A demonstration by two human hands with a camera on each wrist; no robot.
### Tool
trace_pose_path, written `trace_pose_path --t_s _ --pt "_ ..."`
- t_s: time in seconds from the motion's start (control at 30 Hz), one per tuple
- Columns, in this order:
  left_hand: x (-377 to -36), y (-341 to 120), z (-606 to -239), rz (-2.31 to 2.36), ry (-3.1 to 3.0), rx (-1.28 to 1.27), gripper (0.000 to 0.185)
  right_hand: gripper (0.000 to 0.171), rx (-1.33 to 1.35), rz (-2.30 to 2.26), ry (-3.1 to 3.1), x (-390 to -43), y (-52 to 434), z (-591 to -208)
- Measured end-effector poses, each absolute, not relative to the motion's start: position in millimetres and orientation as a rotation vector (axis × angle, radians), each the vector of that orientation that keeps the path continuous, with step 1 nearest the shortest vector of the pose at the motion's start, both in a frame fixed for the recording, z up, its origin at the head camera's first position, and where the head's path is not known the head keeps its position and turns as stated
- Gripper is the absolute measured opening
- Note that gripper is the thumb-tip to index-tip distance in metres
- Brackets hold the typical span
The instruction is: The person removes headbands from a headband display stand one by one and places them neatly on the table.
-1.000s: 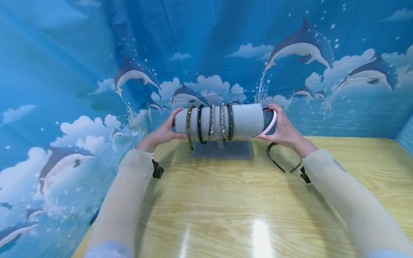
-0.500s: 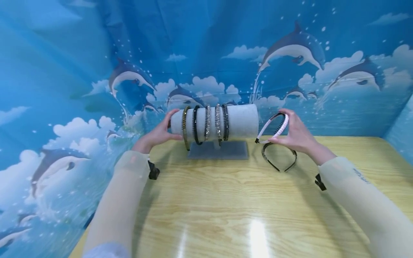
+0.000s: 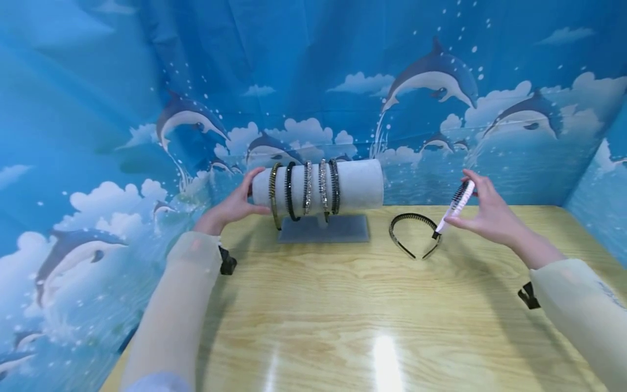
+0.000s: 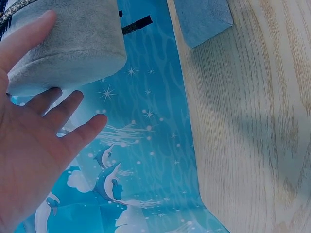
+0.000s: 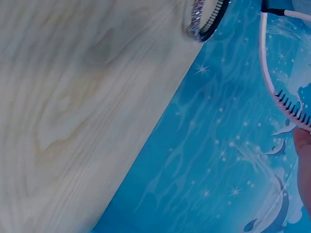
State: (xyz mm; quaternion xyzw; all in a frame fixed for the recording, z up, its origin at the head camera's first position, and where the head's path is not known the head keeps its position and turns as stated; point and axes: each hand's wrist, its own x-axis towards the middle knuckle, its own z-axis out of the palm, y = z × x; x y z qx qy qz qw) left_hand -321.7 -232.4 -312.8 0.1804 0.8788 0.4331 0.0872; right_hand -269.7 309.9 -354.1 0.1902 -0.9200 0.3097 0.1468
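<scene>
A grey padded roll stand (image 3: 360,185) sits at the table's far edge with several headbands (image 3: 306,188) ringed around its left half. My left hand (image 3: 240,204) rests with straight fingers against the roll's left end (image 4: 73,48); the left hand (image 4: 34,121) is open there too. My right hand (image 3: 482,212) pinches a pink headband with black teeth (image 3: 455,207), held in the air to the right of the stand. Its pink arc (image 5: 277,77) shows in the right wrist view. A black headband (image 3: 411,231) lies on the table below it.
The wooden table (image 3: 372,316) is enclosed by a blue dolphin-print backdrop (image 3: 431,81) at the back and both sides. The stand's flat grey base (image 3: 323,228) sits near the far edge. A beaded headband's end (image 5: 204,19) lies on the wood.
My right hand has pulled the pink headband off the roll's right end and carried it right, away from the stand. The left hand stays on the roll's left end.
</scene>
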Motion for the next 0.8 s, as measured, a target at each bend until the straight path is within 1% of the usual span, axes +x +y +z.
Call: trace_pose_path --t_s 0.1,0.3,0.5,0.8 --pt "-321.5 -232.6 -312.2 1.288 2.618 0.528 0.096 0.114 0.561 0.897 -2.653 -266.5 317.6 -356.6" --pt "-320.0 -230.4 -311.0 1.305 2.613 0.535 0.096 0.104 0.495 0.899 -2.67 -260.7 329.5 -358.0" --pt "-319.7 -231.1 -310.7 1.31 2.613 0.535 0.096 0.103 0.438 0.762 -2.776 -263.1 339.9 -355.6" --pt "-320.2 -230.6 -311.5 1.314 2.615 0.526 0.096 0.101 0.403 0.657 -2.878 -270.9 351.8 -370.8"
